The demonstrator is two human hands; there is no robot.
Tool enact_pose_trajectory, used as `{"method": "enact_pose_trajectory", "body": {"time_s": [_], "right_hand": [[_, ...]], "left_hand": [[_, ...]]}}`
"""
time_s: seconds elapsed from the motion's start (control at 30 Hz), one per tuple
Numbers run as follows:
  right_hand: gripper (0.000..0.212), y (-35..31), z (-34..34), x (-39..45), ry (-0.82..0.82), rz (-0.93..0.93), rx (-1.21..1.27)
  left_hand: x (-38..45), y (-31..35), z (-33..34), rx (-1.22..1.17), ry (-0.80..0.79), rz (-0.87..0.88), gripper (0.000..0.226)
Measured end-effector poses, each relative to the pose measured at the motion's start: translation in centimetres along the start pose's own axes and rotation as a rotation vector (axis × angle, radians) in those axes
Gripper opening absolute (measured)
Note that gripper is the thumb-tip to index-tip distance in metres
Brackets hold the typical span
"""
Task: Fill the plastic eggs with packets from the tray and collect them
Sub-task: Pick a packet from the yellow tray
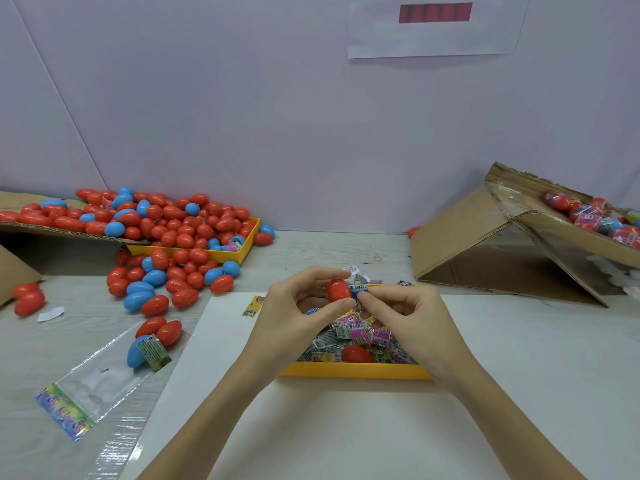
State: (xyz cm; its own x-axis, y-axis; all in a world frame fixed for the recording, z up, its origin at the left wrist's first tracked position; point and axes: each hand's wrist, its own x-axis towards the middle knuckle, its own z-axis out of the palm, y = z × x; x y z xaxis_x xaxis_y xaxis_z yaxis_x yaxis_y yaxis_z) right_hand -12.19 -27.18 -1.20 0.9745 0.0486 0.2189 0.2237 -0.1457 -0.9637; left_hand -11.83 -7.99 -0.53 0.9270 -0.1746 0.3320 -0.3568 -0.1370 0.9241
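The left hand point(294, 306) grasps a red egg point(338, 289) in its fingertips, while the right hand point(408, 315) pinches a packet point(358, 289) against the egg's open end. Both hover above the yellow tray point(353, 371) of packets, with the egg pile point(173, 237) far off the left hand's side.

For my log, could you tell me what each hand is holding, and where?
The left hand pinches the red egg half by its sides; the right hand pinches a packet at the egg's open end.
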Motion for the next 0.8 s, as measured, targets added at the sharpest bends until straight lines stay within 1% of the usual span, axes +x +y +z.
{"method": "enact_pose_trajectory", "body": {"time_s": [0.1, 0.27, 0.33, 0.5, 0.6, 0.67, 0.73, 0.8], "right_hand": [[0.018, 0.13, 0.08, -0.06, -0.003, -0.008, -0.002], [0.020, 0.31, 0.19, 0.04, 0.010, 0.024, -0.002], [0.017, 0.34, 0.15, 0.07, 0.019, 0.055, 0.043], [0.016, 0.16, 0.15, 0.10, -0.023, 0.155, 0.227], [0.018, 0.40, 0.00, 0.28, -0.015, 0.194, 0.234], [0.019, 0.40, -0.11, 0.27, -0.052, 0.193, 0.233], [0.021, 0.31, -0.22, 0.29, -0.079, 0.195, 0.272], [0.021, 0.21, -0.31, 0.32, -0.072, 0.208, 0.306]], "left_hand": [[-0.01, 0.00, 0.01, -0.014, -0.004, 0.009, 0.038], [0.02, -0.23, -0.12, -0.055, -0.022, 0.027, 0.048], [0.10, -0.38, -0.15, -0.037, -0.022, 0.028, 0.050], [0.14, -0.53, -0.21, -0.042, -0.013, 0.012, 0.048], [0.14, -0.48, -0.21, -0.050, -0.013, 0.001, 0.047], [0.14, -0.40, -0.16, -0.052, -0.021, -0.011, 0.047], [0.12, -0.29, -0.16, -0.043, -0.034, -0.015, 0.047], [0.07, -0.22, -0.18, -0.037, -0.044, -0.014, 0.047]]}}
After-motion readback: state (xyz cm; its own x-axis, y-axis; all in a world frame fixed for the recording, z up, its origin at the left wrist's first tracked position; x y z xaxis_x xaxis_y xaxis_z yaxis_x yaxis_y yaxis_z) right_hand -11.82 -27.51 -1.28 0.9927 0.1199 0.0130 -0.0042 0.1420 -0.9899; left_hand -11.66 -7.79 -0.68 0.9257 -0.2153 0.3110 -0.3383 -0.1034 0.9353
